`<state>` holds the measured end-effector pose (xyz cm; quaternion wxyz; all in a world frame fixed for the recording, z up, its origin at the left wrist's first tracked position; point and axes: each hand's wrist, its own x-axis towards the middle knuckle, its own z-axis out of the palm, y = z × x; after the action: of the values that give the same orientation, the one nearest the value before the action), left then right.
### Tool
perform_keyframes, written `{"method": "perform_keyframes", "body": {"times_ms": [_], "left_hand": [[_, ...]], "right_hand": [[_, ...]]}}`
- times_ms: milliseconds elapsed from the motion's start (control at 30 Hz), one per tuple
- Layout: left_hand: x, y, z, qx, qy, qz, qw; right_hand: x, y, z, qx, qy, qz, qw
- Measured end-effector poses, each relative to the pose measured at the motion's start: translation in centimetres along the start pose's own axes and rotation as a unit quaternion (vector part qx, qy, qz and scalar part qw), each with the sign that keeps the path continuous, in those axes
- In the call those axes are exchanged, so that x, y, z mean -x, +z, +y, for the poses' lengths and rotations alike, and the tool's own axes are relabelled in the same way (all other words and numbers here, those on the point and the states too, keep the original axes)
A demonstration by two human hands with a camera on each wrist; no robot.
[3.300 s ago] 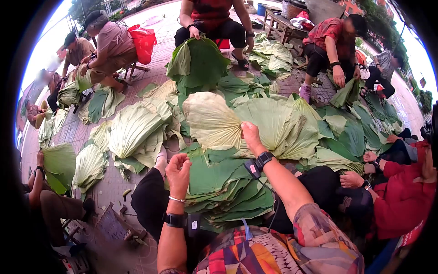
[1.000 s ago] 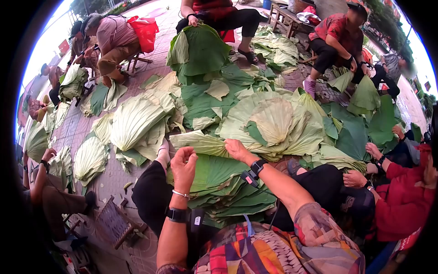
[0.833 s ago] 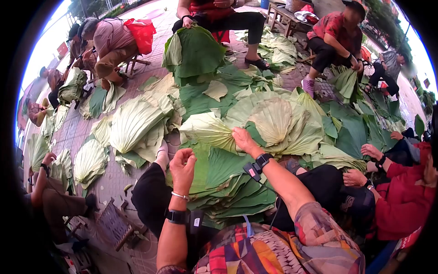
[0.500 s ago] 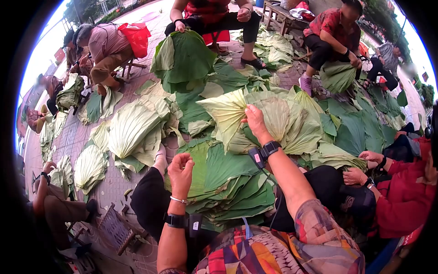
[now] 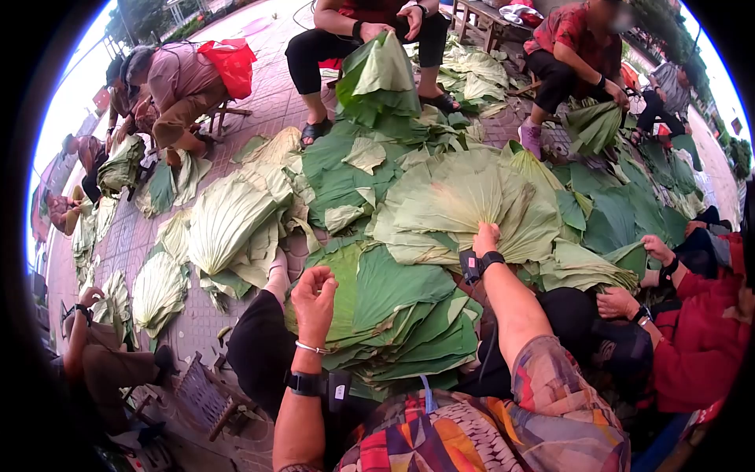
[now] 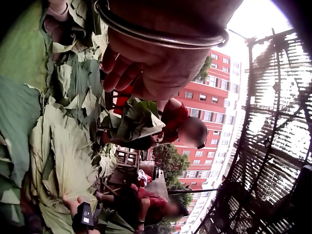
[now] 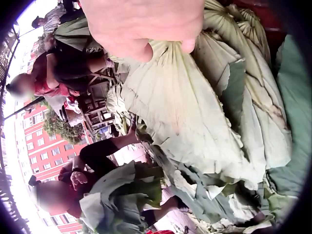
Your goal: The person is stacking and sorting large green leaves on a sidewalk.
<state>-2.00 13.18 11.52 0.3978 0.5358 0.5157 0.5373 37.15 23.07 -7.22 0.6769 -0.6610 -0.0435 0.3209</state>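
My right hand [image 5: 487,237] pinches a pale lotus leaf [image 5: 460,193] by its gathered base, over a fanned pile of similar pale leaves. The right wrist view shows the thumb and fingers of this hand [image 7: 146,29] at the narrow end, with the ribbed pale leaf [image 7: 180,109] spreading away from them. My left hand [image 5: 313,303] is raised near my knee, its fingers loosely curled around nothing; in the left wrist view the hand [image 6: 156,68] hangs with a metal bangle [image 6: 161,38] at the wrist. A thick stack of green lotus leaves [image 5: 401,303] lies before me.
More pale leaves [image 5: 232,220] lie on the paving at left. Across from me a person in red holds a bunch of leaves [image 5: 381,82]. Others sit at both sides, one in a red sleeve [image 5: 696,354] close at right. A woven stool [image 5: 200,393] stands at lower left.
My right hand has swung right with a pale leaf, from over the green stack to the pale pile, where it now lies spread. My left hand has barely moved.
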Motion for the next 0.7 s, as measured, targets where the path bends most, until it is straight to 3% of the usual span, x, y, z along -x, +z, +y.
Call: {"method": "perform_keyframes", "body": {"times_ms": [200, 233, 300, 333, 400, 467, 533, 667, 700], "left_hand": [[0.0, 0.2, 0.7, -0.022, -0.008, -0.007, 1.000], [0.0, 0.3, 0.7, -0.023, -0.009, -0.006, 1.000], [0.0, 0.1, 0.7, -0.011, -0.008, -0.004, 1.000], [0.1, 0.0, 0.6, -0.014, -0.011, 0.000, 1.000], [0.0, 0.0, 0.6, -0.009, -0.002, 0.003, 1.000], [-0.1, -0.2, 0.8, -0.004, -0.002, 0.008, 1.000], [-0.1, -0.4, 1.1, 0.009, 0.002, 0.012, 1.000], [-0.2, -1.0, 0.9, -0.013, 0.005, -0.010, 1.000], [-0.2, -1.0, 0.8, -0.013, 0.004, -0.007, 1.000]], "right_hand": [[1.6, -1.1, 4.7, 0.143, 0.038, -0.073, 0.986], [2.1, -1.2, 5.6, 0.174, 0.042, -0.134, 0.975], [5.5, -0.7, 4.8, 0.107, 0.069, -0.272, 0.954], [7.4, 0.0, 4.4, 0.109, 0.073, -0.275, 0.952], [11.1, 2.0, 3.7, 0.343, -0.040, -0.356, 0.868], [12.8, 3.2, 6.2, 0.399, -0.181, -0.449, 0.779], [17.1, 3.7, 5.9, 0.407, -0.200, -0.520, 0.724], [24.5, 3.2, 5.8, 0.447, -0.259, -0.663, 0.542], [25.9, 2.6, 6.1, 0.448, -0.259, -0.664, 0.540]]}}
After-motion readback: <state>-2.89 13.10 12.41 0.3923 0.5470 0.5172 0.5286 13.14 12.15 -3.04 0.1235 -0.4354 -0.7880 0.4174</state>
